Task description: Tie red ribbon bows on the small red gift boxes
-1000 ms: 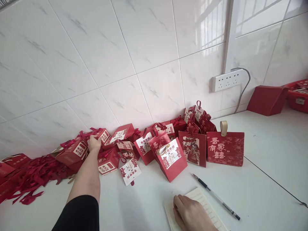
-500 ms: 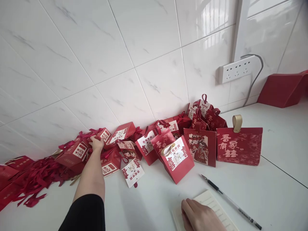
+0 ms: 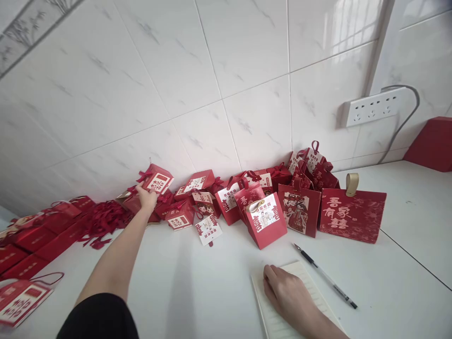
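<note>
My left hand (image 3: 147, 197), at the end of an outstretched arm, grips a small red gift box (image 3: 158, 181) with a white label and a ribbon. It holds the box tilted above the heap of red boxes along the wall. My right hand (image 3: 282, 285) lies with curled fingers on an open lined notebook (image 3: 260, 301), and its palm side is hidden. To the right of that hand a black-capped clear pen (image 3: 325, 275) lies on the table. A white card (image 3: 207, 230) lies in front of a red ribboned box (image 3: 180, 214).
Red boxes (image 3: 33, 238) are stacked at left, beside a bunch of dark red ribbons (image 3: 105, 219). Red handled bags (image 3: 266, 230) and a wider bag with a gold loop (image 3: 353, 214) stand along the wall. A power strip (image 3: 374, 108) hangs at right above a red box (image 3: 429, 146).
My left hand has lifted the red gift box up from the heap. The view has swung left, bringing more stacked boxes into sight. My right hand stays on the notebook.
</note>
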The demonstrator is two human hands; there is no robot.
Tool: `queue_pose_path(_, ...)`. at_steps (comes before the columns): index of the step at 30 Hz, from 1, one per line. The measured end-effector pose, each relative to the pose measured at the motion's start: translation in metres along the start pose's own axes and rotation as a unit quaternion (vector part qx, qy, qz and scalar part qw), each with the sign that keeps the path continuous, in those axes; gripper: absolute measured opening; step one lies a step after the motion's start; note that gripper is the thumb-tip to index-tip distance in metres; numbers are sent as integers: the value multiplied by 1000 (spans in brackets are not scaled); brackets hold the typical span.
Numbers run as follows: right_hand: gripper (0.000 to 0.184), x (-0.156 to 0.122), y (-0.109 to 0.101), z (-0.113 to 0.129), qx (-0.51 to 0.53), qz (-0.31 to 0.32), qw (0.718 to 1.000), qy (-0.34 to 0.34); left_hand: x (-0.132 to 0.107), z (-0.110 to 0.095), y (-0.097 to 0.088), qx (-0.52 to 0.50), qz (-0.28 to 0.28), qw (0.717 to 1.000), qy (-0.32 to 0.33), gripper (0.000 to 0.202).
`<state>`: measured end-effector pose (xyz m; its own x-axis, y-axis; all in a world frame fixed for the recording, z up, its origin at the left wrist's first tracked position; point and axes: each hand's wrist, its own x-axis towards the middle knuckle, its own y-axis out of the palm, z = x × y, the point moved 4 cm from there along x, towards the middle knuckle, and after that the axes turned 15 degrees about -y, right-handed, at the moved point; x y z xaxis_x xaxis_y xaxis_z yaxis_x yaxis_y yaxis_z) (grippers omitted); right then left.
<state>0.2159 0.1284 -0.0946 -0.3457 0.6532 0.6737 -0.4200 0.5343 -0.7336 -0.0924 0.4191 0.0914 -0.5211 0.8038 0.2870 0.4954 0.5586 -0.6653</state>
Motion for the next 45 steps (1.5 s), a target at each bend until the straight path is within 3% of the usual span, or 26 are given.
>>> queue_pose_path(3, 20, -2, 1, -1, 19, 26, 999, 7, -33, 7, -28, -63, 90, 994, 13, 51)
queue_pose_path(6, 19, -2, -2, -3, 46, 53, 997, 24, -86, 31, -55, -101, 212, 972, 19, 47)
queue_pose_path(10, 16, -1, -7, -5, 77, 89, 992, 43, -178, 66, -87, -132, 424, 895, 53, 51)
queue_pose_path(14, 15, -2, -10, -5, 101, 120, 986, 62, -252, 83, -94, -71, 527, 839, 117, 32)
queue_pose_path(16, 17, -2, -14, -4, 112, 129, 983, 68, -273, 88, -86, -42, 547, 827, 121, 30)
queue_pose_path(18, 19, -2, -23, -1, 124, 129, 982, 67, -284, 92, -80, -42, 514, 851, 103, 36)
queue_pose_path(21, 26, -1, -45, 13, 154, 123, 980, 33, -315, 94, -86, -84, 452, 881, 112, 63)
queue_pose_path(23, 43, -4, -60, 34, 201, 144, 968, -49, -361, 94, -91, -46, 504, 837, 207, 96)
queue_pose_path(25, 47, -15, -72, 62, 256, 179, 941, -131, -415, 102, -90, 78, 581, 770, 252, 101)
queue_pose_path(26, 39, -24, -79, 74, 277, 177, 935, -135, -439, 106, -88, 127, 602, 746, 255, 97)
queue_pose_path(29, 21, -62, -105, 99, 335, 72, 939, -30, -488, 104, -82, 153, 597, 743, 262, 88)
queue_pose_path(31, 21, -93, -121, 116, 381, 25, 924, 1, -506, 96, -81, 110, 591, 749, 278, 80)
queue_pose_path(33, 30, -123, -130, 130, 413, 50, 909, -2, -515, 91, -83, 86, 598, 745, 284, 73)
queue_pose_path(38, 76, -166, -133, 138, 450, 205, 869, 0, -515, 90, -82, 89, 633, 731, 239, 66)
queue_pose_path(41, 84, -169, -128, 133, 426, 283, 859, 31, -500, 93, -78, 84, 639, 739, 198, 66)
queue_pose_path(43, 80, -162, -129, 129, 422, 262, 866, 51, -483, 91, -78, 71, 640, 746, 168, 64)
queue_pose_path(45, 73, -146, -133, 127, 446, 181, 873, 72, -461, 83, -85, 32, 652, 745, 138, 60)
